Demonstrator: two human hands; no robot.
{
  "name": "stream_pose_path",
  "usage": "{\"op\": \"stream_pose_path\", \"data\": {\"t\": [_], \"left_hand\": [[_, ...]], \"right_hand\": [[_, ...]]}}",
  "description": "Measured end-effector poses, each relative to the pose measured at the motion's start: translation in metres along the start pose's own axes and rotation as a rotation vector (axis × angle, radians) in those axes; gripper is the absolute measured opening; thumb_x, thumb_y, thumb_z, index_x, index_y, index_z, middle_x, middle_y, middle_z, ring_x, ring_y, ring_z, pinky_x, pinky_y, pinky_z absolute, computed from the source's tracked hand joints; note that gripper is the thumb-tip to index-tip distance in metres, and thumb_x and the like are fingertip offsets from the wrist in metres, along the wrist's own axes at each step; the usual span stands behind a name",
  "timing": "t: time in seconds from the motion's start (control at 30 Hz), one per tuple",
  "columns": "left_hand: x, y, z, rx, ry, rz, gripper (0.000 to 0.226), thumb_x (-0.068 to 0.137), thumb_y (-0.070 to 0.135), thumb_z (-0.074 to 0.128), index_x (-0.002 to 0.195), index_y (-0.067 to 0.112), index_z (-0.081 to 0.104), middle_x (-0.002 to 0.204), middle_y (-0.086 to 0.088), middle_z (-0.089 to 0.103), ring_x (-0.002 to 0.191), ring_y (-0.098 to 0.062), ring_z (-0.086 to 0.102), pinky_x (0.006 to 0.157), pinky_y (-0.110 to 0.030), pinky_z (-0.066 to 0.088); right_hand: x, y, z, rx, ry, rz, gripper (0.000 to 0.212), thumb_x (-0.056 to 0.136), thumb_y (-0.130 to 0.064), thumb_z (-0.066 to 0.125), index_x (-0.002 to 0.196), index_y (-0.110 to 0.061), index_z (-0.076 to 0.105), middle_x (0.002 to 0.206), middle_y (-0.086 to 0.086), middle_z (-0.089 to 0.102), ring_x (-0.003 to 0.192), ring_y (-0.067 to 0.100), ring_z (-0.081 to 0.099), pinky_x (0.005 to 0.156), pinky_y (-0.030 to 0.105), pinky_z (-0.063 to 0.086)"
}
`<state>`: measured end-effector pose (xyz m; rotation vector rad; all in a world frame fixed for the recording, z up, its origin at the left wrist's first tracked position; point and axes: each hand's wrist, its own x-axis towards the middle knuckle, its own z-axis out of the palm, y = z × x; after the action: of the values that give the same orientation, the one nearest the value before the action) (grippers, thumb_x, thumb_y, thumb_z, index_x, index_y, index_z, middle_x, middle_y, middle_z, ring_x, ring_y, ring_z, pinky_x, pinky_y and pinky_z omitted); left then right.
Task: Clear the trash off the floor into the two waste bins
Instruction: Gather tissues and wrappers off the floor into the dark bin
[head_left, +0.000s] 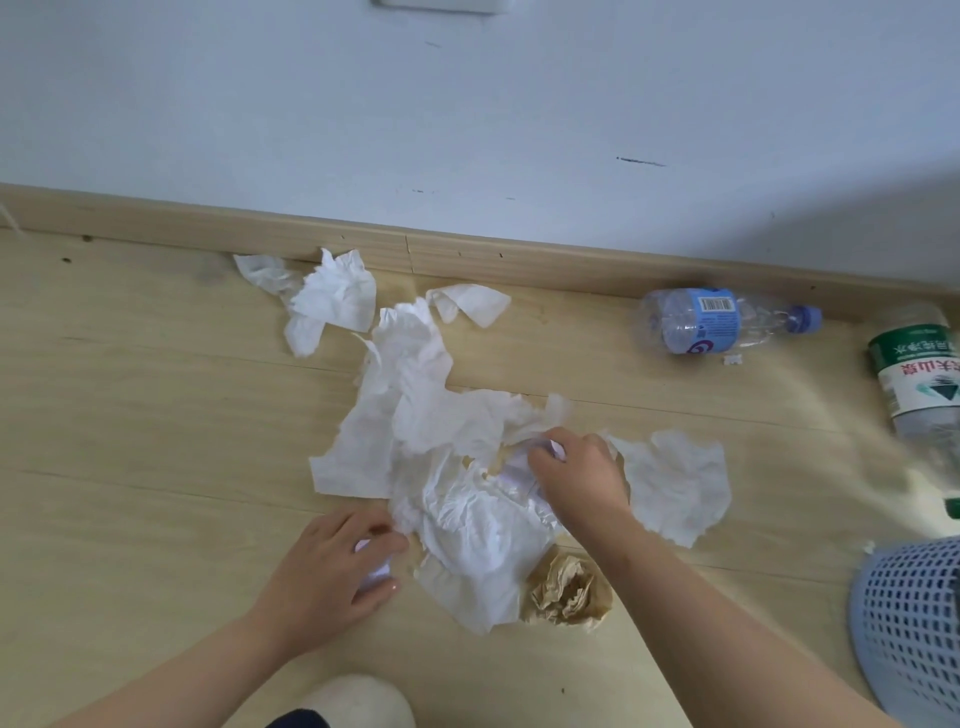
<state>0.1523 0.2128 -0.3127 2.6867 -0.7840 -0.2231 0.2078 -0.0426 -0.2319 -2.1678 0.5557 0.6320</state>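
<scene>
Left grip (332, 564): low over the pale wooden floor (130, 415), fingers curled round a small crumpled white-and-lilac paper wad (375, 567), just left of the heap. Right grip (579, 480): set down into the heap, fingertips pinching a second white-and-lilac paper scrap (543, 457) among the tissues. Heap of crumpled white tissue sheets (441, 441): centre of floor, between the two grips, spreading up towards the wooden skirting board (519, 262). Crumpled brown paper ball (569, 592): touching the heap's near edge, below the right forearm. Single torn white tissue sheet (675, 486): flat on the floor, just right of the right grip. Two further crumpled white tissues (332, 299): against the skirting, upper left of the heap; a folded white tissue piece (470, 304) beside them. Clear plastic bottle with blue label and blue cap (719, 319): lying on its side near the skirting, well apart from the heap. Clear plastic bottle with green-and-white label (917, 374): lying at the right edge, partly out of view. Pale blue perforated plastic waste bin (914, 629): lower right corner, only part showing. Pale rounded shoe toe (358, 701): bottom edge.
</scene>
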Motion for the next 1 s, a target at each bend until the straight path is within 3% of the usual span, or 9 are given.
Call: {"op": "stream_pose_path", "data": {"t": [0.1, 0.2, 0.33, 0.43, 0.53, 0.67, 0.8, 0.9, 1.0], "left_hand": [[0.002, -0.002, 0.007, 0.046, 0.115, 0.022, 0.012, 0.089, 0.036, 0.042, 0.095, 0.028, 0.050, 0.093, 0.007, 0.052, 0.081, -0.010, 0.046, 0.066, -0.020, 0.044], [0.006, 0.003, 0.008, 0.093, 0.147, 0.018, 0.032, 0.100, 0.036, 0.019, 0.092, 0.026, 0.048, 0.073, 0.004, 0.059, 0.062, -0.009, 0.052, 0.044, -0.018, 0.040], [0.018, 0.014, 0.000, 0.020, 0.204, -0.037, 0.015, 0.094, 0.035, 0.034, 0.093, 0.028, 0.047, 0.058, 0.008, 0.056, 0.039, -0.008, 0.049, 0.033, -0.017, 0.031], [0.035, 0.021, -0.010, -0.047, 0.321, -0.076, 0.025, 0.095, 0.046, 0.033, 0.095, 0.027, 0.049, 0.059, 0.008, 0.051, 0.040, -0.004, 0.045, 0.032, -0.014, 0.031], [0.059, 0.026, -0.026, -0.014, 0.340, -0.150, 0.039, 0.079, 0.043, 0.062, 0.111, 0.025, 0.048, 0.072, 0.003, 0.051, 0.040, -0.007, 0.046, 0.032, -0.010, 0.025], [0.093, 0.032, -0.042, 0.085, -0.050, -0.482, 0.084, 0.078, 0.053, 0.062, 0.146, 0.037, 0.015, 0.100, 0.002, 0.031, 0.067, -0.012, 0.045, 0.043, -0.013, 0.027], [0.109, 0.027, -0.040, 0.017, -0.199, -0.540, 0.053, 0.088, 0.042, 0.054, 0.135, 0.028, 0.035, 0.118, -0.001, 0.039, 0.079, -0.013, 0.046, 0.059, -0.024, 0.041], [0.111, 0.027, -0.039, -0.120, -0.199, -0.534, 0.030, 0.088, 0.012, 0.050, 0.117, 0.019, 0.050, 0.116, -0.002, 0.046, 0.083, -0.019, 0.051, 0.067, -0.033, 0.047], [0.120, 0.035, -0.045, -0.244, -0.109, -0.492, 0.024, 0.085, 0.008, 0.050, 0.107, 0.016, 0.054, 0.106, 0.000, 0.049, 0.086, -0.018, 0.050, 0.066, -0.030, 0.041]], "right_hand": [[-0.001, -0.001, 0.002, 0.014, 0.023, 0.006, 0.014, 0.089, -0.037, 0.053, 0.089, -0.026, 0.061, 0.107, -0.001, 0.046, 0.066, 0.000, 0.042, 0.052, 0.017, 0.030], [0.001, 0.000, 0.004, 0.066, 0.044, 0.012, 0.013, 0.086, -0.035, 0.058, 0.078, -0.024, 0.058, 0.108, 0.001, 0.055, 0.066, 0.003, 0.046, 0.052, 0.019, 0.033], [0.000, -0.002, 0.004, 0.118, 0.043, 0.011, 0.011, 0.085, -0.013, 0.052, 0.075, -0.008, 0.056, 0.087, 0.005, 0.056, 0.060, 0.011, 0.040, 0.049, 0.020, 0.029], [0.001, -0.002, 0.004, 0.169, 0.061, 0.022, 0.014, 0.084, -0.005, 0.046, 0.071, -0.013, 0.046, 0.081, 0.008, 0.059, 0.060, 0.014, 0.046, 0.045, 0.019, 0.030], [0.002, -0.001, 0.006, 0.242, 0.040, 0.021, 0.019, 0.085, 0.004, 0.041, 0.086, -0.014, 0.047, 0.097, 0.008, 0.062, 0.063, 0.014, 0.060, 0.046, 0.016, 0.045], [0.004, 0.003, 0.015, 0.135, -0.071, -0.084, 0.053, 0.086, 0.007, 0.040, 0.123, -0.030, 0.046, 0.120, 0.000, 0.051, 0.080, 0.020, 0.062, 0.060, 0.032, 0.053], [0.005, 0.008, 0.019, 0.085, -0.136, -0.090, 0.055, 0.089, 0.002, 0.043, 0.132, -0.033, 0.043, 0.110, -0.005, 0.043, 0.079, 0.010, 0.054, 0.051, 0.014, 0.041], [0.005, 0.012, 0.017, 0.093, -0.140, -0.068, 0.054, 0.088, 0.002, 0.044, 0.130, -0.033, 0.046, 0.108, -0.005, 0.042, 0.073, 0.007, 0.051, 0.053, 0.016, 0.044], [0.008, 0.013, 0.008, 0.110, -0.093, -0.040, 0.050, 0.089, 0.000, 0.045, 0.125, -0.033, 0.049, 0.109, -0.005, 0.044, 0.075, 0.014, 0.057, 0.061, 0.024, 0.049]]}}
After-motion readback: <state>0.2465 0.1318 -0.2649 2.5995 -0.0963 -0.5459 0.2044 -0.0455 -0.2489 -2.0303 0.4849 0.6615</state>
